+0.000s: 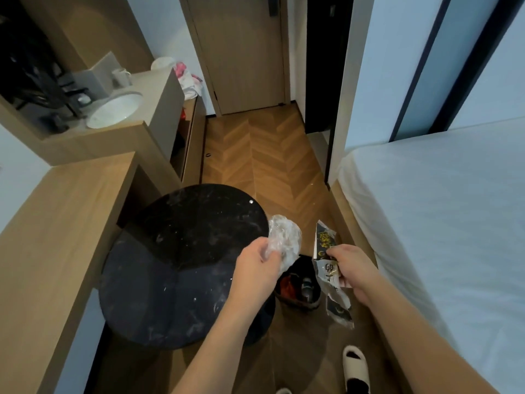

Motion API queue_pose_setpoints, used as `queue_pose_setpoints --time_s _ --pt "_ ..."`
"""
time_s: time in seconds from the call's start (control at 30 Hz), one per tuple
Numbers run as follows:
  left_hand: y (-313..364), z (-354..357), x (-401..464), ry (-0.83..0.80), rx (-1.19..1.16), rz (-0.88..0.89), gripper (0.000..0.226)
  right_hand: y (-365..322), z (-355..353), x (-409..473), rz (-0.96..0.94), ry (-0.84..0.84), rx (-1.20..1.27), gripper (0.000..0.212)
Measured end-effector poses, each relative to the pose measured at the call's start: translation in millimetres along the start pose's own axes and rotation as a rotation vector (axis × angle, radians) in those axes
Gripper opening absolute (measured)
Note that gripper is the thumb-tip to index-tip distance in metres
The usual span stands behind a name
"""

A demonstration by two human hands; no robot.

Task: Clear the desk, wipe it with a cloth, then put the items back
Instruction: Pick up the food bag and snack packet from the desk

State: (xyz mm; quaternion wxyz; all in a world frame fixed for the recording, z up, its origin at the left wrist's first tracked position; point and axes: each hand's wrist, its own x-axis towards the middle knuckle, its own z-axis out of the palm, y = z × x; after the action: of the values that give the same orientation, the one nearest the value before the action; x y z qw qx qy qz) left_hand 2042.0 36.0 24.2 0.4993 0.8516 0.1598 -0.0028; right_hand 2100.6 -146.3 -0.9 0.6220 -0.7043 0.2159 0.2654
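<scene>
Left hand (257, 261) grips crumpled plastic wrap (284, 237); right hand (350, 270) grips torn packet (326, 251).

White bed (443, 211) fills right side. Herringbone wood floor (264, 155) runs left of bed toward closed wooden door (241, 52) beyond bed's far end. White basin (115, 109) and mug (121, 77) on counter, far left of bed. White slipper (356, 365) on floor just beside bed's near edge.
</scene>
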Motion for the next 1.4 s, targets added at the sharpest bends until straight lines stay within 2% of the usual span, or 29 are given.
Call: queue_pose_setpoints --time_s 0.33,0.43,0.5,0.57,0.63,0.73,0.87,1.0,1.1,1.17,1.23,1.3,1.4 --pt "4.2 73.8 59.2 0.046 0.023 -0.19 0.018 -17.6 -50.4 130.9 0.1 -0.081 -0.202 0.019" --pt "-7.6 101.1 76.0 0.027 0.009 -0.221 0.018 -0.1 -44.5 176.9 0.161 -0.093 -0.209 0.024" --pt "-27.8 117.9 83.2 0.023 0.009 -0.264 0.02 20.9 -38.2 204.1 0.219 -0.099 -0.239 0.018" --pt "-59.5 138.1 97.3 0.019 0.008 -0.311 0.018 48.0 -29.4 234.8 0.268 -0.113 -0.296 0.014" --pt "-103.6 167.4 124.0 0.008 0.004 -0.346 0.014 87.7 -22.6 277.0 0.271 -0.128 -0.35 0.023" --pt "-188.3 220.9 171.2 0.057 0.053 -0.348 0.014 161.7 -4.6 350.4 0.237 -0.21 -0.473 0.017" --pt "-309.9 280.1 222.6 0.176 -0.027 -0.359 0.011 249.3 24.7 452.9 0.098 -0.304 -0.663 0.026" --pt "-430.2 321.1 264.8 0.326 -0.049 -0.279 0.011 319.4 52.1 538.0 0.011 -0.387 -0.824 0.022" --pt "-484.0 346.1 290.9 0.458 -0.098 -0.138 0.012 349.5 67.4 580.4 -0.125 -0.41 -1.018 0.019" --pt "-494.8 352.6 307.6 0.492 -0.078 -0.026 0.017 354.5 77.9 599.2 -0.331 -0.369 -1.138 0.017" --pt "-486.3 346.5 322.3 0.451 -0.056 0.086 0.019 349.6 83.1 609.3 -0.414 -0.317 -1.127 0.021" --pt "-479.3 335.6 326.1 0.416 -0.037 0.145 0.019 344.7 82.8 611.4 -0.393 -0.323 -1.136 0.027" --pt "-499.0 336.1 319.1 0.36 0.06 0.066 0.017 348.7 70.5 610.6 -0.342 -0.384 -1.235 0.019"
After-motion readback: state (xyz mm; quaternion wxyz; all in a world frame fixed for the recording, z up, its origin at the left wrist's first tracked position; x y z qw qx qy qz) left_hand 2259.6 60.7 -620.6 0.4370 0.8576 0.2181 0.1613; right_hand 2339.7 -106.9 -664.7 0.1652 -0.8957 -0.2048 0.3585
